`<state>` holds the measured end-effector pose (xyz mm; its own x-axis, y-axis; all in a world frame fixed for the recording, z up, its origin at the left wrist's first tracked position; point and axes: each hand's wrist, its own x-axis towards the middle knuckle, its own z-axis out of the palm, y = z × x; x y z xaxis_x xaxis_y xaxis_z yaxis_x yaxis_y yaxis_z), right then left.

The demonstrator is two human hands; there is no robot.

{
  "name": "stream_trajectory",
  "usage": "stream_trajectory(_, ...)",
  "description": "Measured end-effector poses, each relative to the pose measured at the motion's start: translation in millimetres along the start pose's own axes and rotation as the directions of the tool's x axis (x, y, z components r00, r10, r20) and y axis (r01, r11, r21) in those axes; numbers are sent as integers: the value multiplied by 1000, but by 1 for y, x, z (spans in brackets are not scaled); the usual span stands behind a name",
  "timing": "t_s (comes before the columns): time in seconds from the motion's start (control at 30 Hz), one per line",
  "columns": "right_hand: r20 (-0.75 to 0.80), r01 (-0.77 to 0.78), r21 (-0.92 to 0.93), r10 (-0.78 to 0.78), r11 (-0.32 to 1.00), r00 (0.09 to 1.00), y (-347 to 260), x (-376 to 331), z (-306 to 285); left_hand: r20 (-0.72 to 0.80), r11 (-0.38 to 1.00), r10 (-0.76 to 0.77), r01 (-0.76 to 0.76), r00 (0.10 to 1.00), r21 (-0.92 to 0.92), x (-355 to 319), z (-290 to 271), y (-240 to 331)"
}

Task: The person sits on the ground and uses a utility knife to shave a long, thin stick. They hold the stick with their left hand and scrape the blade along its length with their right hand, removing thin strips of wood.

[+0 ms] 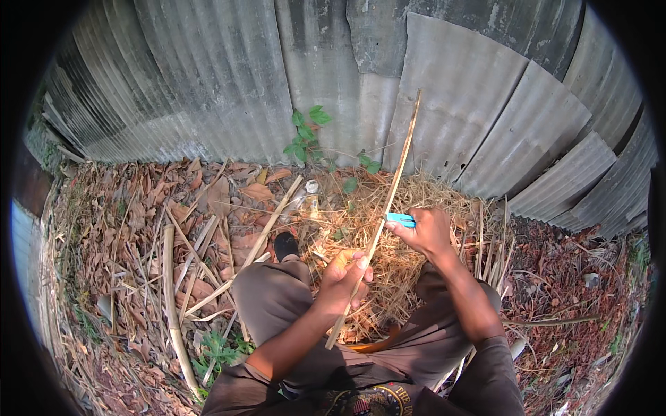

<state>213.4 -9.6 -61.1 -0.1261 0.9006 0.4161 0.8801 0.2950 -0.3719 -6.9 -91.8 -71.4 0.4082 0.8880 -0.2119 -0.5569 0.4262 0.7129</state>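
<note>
A long, thin strip of split bamboo (401, 163) slants up and away in front of me, its lower end near my lap. My left hand (343, 281) grips it below its middle, thumb pressed along the strip. In my right hand (429, 232) is a utility knife with a bright blue handle (402, 220). Its tip meets the strip a little above my left hand; the blade itself is too small to make out. Pale shavings (395, 277) lie heaped on the ground between my legs.
A corrugated metal fence (215, 83) rises beyond the shavings. Bamboo poles (171, 298) and split strips (260, 243) lie over dry leaves at left. More strips (489, 249) lie at right. A clear plastic bottle (311, 201) and a green plant (303, 135) are near the fence.
</note>
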Motion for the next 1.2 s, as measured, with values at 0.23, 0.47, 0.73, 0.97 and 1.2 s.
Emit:
stream_trajectory(0.23, 14, 153, 12, -153, 988, 988, -14, -16, 6, 22, 999, 40, -40, 999, 5, 0, -8, -2)
stream_trajectory(0.47, 5, -310, -87, 311, 947, 950, 43, 19, -17, 55, 996, -82, 80, 995, 51, -18, 10, -6)
stream_trajectory(0.73, -179, -599, -3, 589, 800, 788, 100, 30, -50, 85, 959, -177, 153, 980, 237, -79, 6, -11)
stream_trajectory(0.97, -206, -766, 109, 769, 633, 606, 130, 22, -75, 71, 935, -237, 208, 969, 287, -175, -14, 7)
stream_trajectory(1.2, -145, -800, 59, 798, 597, 585, 124, 8, -79, -65, 960, 4, 15, 998, 279, -203, -32, 19)
